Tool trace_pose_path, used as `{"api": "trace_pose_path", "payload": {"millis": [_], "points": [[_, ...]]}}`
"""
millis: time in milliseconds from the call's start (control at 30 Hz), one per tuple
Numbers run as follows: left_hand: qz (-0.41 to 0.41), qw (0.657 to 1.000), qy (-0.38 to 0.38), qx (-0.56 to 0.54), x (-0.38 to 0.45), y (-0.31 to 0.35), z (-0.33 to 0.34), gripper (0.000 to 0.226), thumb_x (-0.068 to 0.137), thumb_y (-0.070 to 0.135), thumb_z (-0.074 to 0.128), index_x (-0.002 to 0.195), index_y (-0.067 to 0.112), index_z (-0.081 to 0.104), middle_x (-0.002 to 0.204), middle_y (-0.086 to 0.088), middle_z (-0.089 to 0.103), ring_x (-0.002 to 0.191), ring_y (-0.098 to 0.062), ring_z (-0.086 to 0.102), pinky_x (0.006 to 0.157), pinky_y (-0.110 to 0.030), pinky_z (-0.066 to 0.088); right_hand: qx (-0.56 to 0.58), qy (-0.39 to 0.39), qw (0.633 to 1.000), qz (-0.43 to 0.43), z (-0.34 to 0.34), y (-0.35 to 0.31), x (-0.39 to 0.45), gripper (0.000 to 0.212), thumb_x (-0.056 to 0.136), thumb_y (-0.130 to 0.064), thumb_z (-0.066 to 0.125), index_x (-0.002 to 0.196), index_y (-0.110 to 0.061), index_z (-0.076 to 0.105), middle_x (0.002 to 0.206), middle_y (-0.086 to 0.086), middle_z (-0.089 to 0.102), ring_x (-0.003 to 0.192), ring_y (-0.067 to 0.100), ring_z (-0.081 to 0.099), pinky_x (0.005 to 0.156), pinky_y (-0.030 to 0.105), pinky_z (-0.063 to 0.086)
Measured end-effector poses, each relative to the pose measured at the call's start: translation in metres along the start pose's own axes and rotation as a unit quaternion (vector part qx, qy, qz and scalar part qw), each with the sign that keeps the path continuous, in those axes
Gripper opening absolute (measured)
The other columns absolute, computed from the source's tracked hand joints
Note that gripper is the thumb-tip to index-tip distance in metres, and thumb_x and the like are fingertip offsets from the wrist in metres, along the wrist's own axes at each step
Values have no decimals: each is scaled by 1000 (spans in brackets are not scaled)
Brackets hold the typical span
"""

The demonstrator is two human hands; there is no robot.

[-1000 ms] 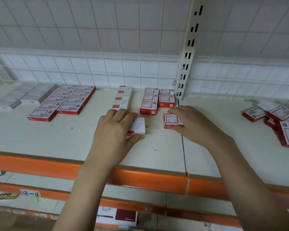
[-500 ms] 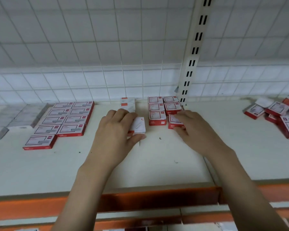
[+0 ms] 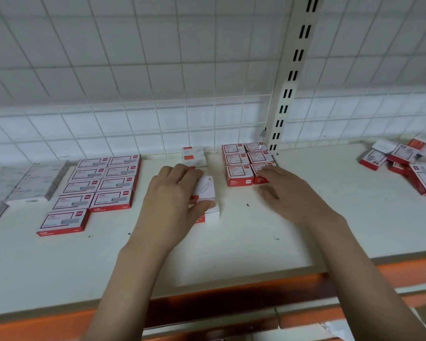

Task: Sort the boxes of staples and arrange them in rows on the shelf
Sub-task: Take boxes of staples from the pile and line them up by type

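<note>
Gripping the white box (image 3: 205,190), the left hand (image 3: 169,203) should square it behind; right hand (image 3: 284,193) seemingly open.

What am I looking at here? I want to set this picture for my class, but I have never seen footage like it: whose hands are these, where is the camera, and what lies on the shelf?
There is no machine here. A person wears a camera on the head, so you look forward and down over their two bare arms.

They stand at a cream shelf board with an orange front edge, backed by a white wire grid.

The left hand holds a small white cardboard box that lies on another white box. The right hand rests its fingertips on the front right box of a block of red-and-white staple boxes, three rows deep.

Further left lies a larger block of red-and-white boxes, then flat grey packs. At far right is an unsorted heap of red-and-white boxes.
</note>
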State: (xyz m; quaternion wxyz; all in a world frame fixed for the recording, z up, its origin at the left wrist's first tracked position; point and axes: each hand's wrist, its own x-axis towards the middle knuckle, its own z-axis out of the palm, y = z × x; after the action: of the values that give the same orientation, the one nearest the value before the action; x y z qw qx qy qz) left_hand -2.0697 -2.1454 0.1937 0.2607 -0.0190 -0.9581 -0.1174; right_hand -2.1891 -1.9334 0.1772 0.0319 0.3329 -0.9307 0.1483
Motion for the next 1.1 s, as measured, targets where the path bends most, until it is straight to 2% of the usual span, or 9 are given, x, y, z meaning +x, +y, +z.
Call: {"api": "trace_pose_path", "payload": {"millis": [167,333,433,533,767,933,1100], "points": [[0,1000,3,-10,-3,-7,-2,49,67,38,65,104,6,64,97,-10,63,83,-32,56,70,-39,46,-11,4,1000,6,-2,-6,-1,38,92,-19,48,130,-13,48,134,0,49,124,18,41,90,20,31],[12,1000,-1,-21,-7,-13,-5,49,68,38,69,105,6,64,98,-10,63,84,-32,56,70,-37,44,-31,13,999,2,4,-26,0,46,94,-19,47,138,-8,42,144,11,39,134,28,33,111,31,21],[18,999,-8,-28,-12,-18,-8,49,66,30,81,106,7,64,100,-10,63,86,-33,56,71,-38,44,-51,-8,999,12,7,-39,0,47,98,-26,39,142,-13,34,151,7,29,139,23,24,111,26,12],[20,999,-14,-32,-19,-22,-12,50,64,27,83,106,8,64,101,-10,64,86,-33,57,71,-39,46,-51,-29,998,34,7,-46,-2,50,99,-32,35,145,-15,27,153,4,22,141,20,17,110,23,7],[23,999,-22,-36,-27,-25,-18,51,69,38,76,109,9,64,100,-9,63,86,-32,56,71,-40,47,-19,-39,997,63,8,-46,-5,53,99,-33,38,146,-13,25,154,4,20,142,18,14,110,22,7],[13,1000,-6,-26,-30,-18,-19,51,67,35,80,107,7,64,98,-10,63,84,-33,56,71,-41,47,-11,-51,997,58,9,-43,-1,54,98,-33,38,146,-13,23,155,3,17,143,18,12,112,26,12],[-2,1000,1,-12,-34,-7,-22,51,67,41,68,105,7,65,95,-9,62,80,-32,56,68,-39,47,-25,-51,998,34,7,-40,-2,55,98,-33,39,146,-10,24,155,7,18,143,20,14,112,26,12]]}}
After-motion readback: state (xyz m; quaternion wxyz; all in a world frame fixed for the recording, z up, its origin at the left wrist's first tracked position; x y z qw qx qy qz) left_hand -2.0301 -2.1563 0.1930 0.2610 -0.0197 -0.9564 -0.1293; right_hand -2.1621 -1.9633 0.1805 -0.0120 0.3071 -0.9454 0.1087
